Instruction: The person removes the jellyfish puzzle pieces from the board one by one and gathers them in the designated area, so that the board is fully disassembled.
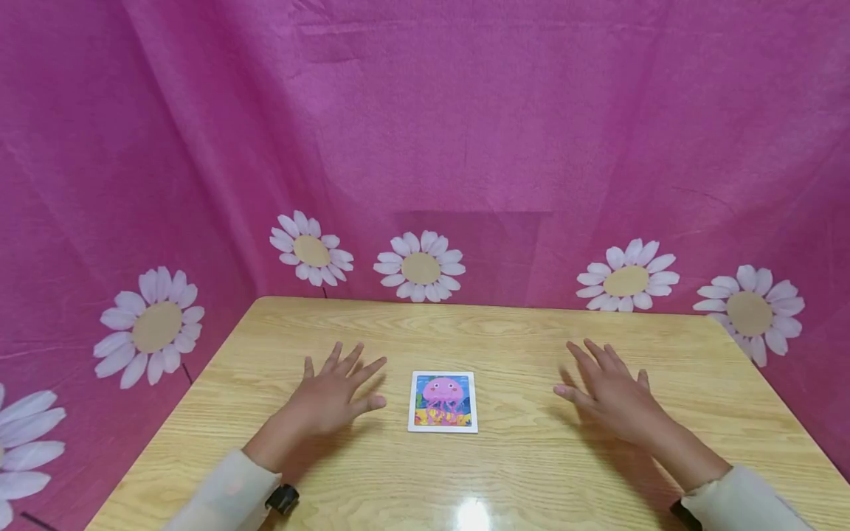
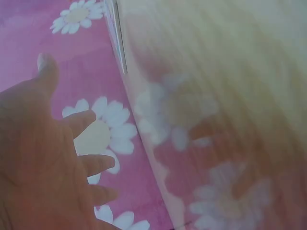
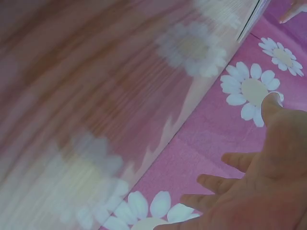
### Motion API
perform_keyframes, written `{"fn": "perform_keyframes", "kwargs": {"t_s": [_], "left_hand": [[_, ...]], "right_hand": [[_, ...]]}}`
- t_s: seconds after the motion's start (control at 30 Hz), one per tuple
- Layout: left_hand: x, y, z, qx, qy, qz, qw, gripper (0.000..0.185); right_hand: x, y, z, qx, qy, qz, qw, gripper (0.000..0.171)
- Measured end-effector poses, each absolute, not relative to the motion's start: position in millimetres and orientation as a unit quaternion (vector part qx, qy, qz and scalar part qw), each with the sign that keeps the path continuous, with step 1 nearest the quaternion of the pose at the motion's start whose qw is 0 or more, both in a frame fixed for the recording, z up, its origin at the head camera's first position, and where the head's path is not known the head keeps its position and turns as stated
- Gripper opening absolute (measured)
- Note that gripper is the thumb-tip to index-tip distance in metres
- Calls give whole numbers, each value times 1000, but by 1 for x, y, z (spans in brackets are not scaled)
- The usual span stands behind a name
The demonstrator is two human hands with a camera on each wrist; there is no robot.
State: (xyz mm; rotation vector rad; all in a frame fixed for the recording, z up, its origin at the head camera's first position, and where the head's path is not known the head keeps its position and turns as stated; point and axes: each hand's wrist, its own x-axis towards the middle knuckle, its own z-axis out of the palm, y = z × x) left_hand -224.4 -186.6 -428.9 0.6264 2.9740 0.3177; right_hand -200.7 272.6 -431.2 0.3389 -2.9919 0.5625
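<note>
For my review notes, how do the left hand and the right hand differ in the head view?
The left hand is left of the jellyfish picture; the right hand is right of it. The left hand is nearer the picture than the right hand. The left hand slants up and rightward, the right hand up and leftward. Both are spread open, holding nothing.

Behind the left hand (image 1: 332, 398), a cream sleeve (image 1: 226, 493), a small black device (image 1: 282, 499) at its cuff; behind the right hand (image 1: 617, 402), a matching sleeve (image 1: 744, 503), a black piece (image 1: 684, 515) alongside.
</note>
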Motion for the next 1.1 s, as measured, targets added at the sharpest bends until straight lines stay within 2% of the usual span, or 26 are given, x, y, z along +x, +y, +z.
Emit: {"fn": "perform_keyframes", "kwargs": {"t_s": [0.63,1.1], "left_hand": [[-208,-153,-436,286,943,102,136,73],[-200,-142,-434,302,935,84,167,70]], "right_hand": [[-212,228,-434,144,-971,190,20,80],[-216,196,-436,177,-965,194,8,80]]}}
